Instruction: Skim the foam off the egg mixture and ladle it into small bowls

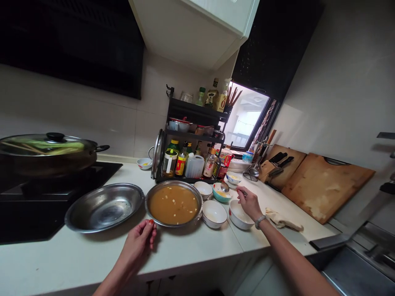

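Note:
My right hand (248, 201) is closed round the handle of a metal spoon (224, 187). The spoon's bowl is over a small teal bowl (222, 197) with something yellow in it. My left hand (141, 238) is loosely closed at the near left rim of a metal basin (173, 224) of brown liquid with pale bits floating in it; I see nothing in its fingers, and whether it touches the rim is unclear. White bowls (214, 214) stand right of the basin, one of them (239, 218) below my right wrist.
An empty steel basin (105, 209) stands left, by the stove with a lidded pan (49, 154). Behind is a black rack (196, 135) of bottles. At right are a knife block (268, 169), cutting boards (327, 185) and a cloth (284, 220).

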A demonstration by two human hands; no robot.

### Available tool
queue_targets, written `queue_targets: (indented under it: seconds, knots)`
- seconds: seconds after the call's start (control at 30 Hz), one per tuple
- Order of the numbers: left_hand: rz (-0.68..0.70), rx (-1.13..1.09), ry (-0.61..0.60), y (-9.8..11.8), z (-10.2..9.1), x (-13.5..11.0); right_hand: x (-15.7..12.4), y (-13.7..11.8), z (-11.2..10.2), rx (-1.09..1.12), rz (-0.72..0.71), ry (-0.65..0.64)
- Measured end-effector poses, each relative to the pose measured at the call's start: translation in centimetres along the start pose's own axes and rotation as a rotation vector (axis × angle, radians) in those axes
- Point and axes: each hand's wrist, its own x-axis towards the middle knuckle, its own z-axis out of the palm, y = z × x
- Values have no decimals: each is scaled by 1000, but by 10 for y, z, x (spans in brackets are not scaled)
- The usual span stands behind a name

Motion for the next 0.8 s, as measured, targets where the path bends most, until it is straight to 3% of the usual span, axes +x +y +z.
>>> queue_targets:
  seconds: [0.2,0.3,0.4,0.57,0.67,0.8]
  knots:
    - [-9,6,6,-3,-3,3,-4,7,-5,-3,31,-56]
    - [-11,7,-6,-4,-4,4,-2,3,-10,46,131,-45]
    - [-10,3,-9,-4,-5,3,5,3,-10,145,297,54]
    - [-19,-6,6,-2,-2,2,16,21,6,248,436,281]
    - [-14,-10,7,-2,-2,2,19,31,12,336,494,381]
    - [-29,-10,1,-3,-3,3,20,34,9,428,504,422]
